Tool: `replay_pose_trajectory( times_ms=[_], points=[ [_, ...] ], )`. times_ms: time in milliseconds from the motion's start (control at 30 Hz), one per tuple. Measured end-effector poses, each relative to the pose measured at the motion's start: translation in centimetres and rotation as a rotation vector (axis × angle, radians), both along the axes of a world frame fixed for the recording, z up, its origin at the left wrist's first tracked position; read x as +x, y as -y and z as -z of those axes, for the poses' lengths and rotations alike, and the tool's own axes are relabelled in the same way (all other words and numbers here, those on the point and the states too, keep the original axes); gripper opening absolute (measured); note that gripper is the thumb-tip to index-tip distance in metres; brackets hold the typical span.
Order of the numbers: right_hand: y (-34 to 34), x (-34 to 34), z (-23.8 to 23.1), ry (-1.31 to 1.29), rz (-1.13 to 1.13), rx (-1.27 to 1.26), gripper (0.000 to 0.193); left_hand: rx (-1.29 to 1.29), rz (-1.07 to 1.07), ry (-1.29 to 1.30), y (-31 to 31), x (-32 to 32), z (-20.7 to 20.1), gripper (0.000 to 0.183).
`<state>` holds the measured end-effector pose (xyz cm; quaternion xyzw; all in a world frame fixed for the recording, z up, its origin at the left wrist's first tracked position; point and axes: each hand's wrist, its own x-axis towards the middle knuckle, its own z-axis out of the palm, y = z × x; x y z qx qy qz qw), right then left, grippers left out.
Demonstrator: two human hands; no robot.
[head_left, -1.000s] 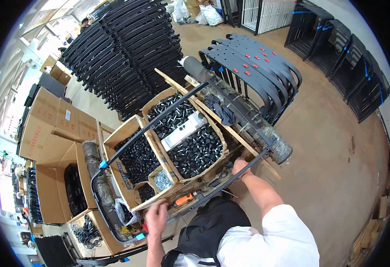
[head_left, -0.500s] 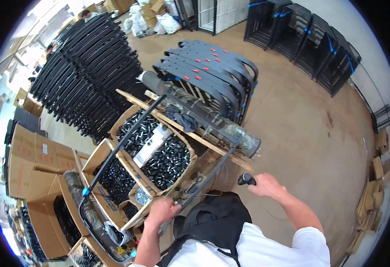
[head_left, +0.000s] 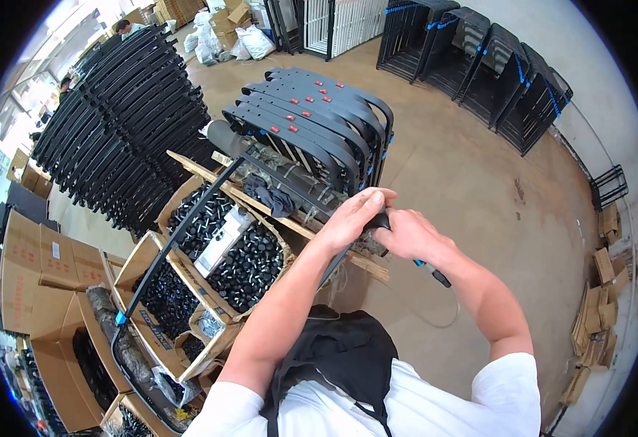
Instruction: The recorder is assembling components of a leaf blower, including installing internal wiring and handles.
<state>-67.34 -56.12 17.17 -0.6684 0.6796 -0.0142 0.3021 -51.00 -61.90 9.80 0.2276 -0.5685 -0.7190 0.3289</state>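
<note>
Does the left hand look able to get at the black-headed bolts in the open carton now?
Probably yes: the nearest black-headed bolts lie uncovered beside the left forearm, though the left hand is beside the right hand.

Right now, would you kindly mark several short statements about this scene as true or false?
1. The right hand grips a dark tool. True; the hands partly hide it.
2. The left hand is buried among the black bolts. False: it is close beside the right hand, at the tool.
3. A long white box lies on the bolts. True.
4. The small pieces on the grey curved frames are yellow. False: they are red.
</note>
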Motion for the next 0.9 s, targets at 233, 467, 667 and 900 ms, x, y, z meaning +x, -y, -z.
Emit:
replay_pose_trajectory(
  times_ms=[233, 467, 667, 900],
  points=[
    [1.5, 0.9, -0.1, -0.027, -0.008, 0.186, 0.046, 0.109, -0.036, 0.027, 0.7, 0.0, 3.2, 0.033],
    [1.8, 0.9, 1.5, -0.053, -0.027, 0.161, 0.048, 0.108, -0.068, -0.024, 0.9, -0.1, 4.5, 0.030],
    [0.6, 1.1, 3.5, -0.049, -0.040, -0.041, 0.045, 0.016, -0.082, 0.045, 0.2, 0.5, 5.0, 0.035],
    [2.3, 0.6, 2.8, 0.052, 0.075, 0.295, 0.036, 0.022, -0.074, 0.150, -0.3, 0.7, 4.6, 0.041]
  ],
)
